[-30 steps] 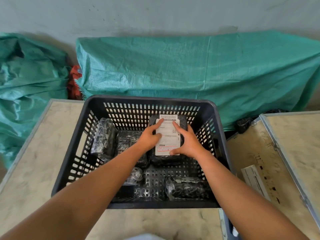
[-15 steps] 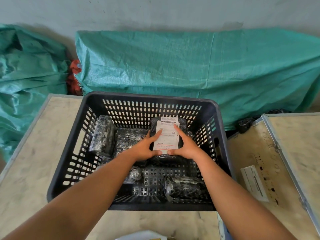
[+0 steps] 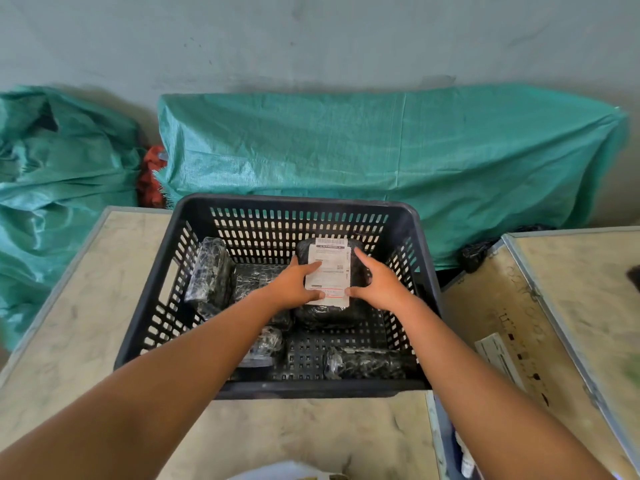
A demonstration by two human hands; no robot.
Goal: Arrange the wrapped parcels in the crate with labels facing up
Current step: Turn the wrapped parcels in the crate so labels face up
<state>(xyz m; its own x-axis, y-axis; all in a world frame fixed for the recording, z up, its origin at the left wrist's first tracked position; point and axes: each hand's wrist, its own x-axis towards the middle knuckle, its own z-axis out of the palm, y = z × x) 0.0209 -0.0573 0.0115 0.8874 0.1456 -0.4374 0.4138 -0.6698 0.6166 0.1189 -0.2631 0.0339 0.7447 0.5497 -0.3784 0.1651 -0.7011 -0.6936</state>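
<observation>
Inside the black slotted plastic crate [image 3: 398, 216], a black film-wrapped parcel [image 3: 325, 315], white label up, lay toward 1 o'clock under the spread, flat-fingered left hand [image 3: 294, 289] and right hand [image 3: 381, 285], on a beige marbled table [image 3: 69, 323] before green tarpaulin [image 3: 381, 143].

- Print on the label [image 3: 330, 271] is too small to read.
- The left hand [image 3: 294, 287] covers the label's left margin.
- The right hand [image 3: 379, 287] hides the right flank of the wrapped parcel [image 3: 325, 315].
- The left forearm [image 3: 207, 358] overlaps a small parcel [image 3: 268, 342].
- The bottom edge cuts off a white object [image 3: 287, 472].
- The right edge cuts off a dark object [image 3: 635, 278].
</observation>
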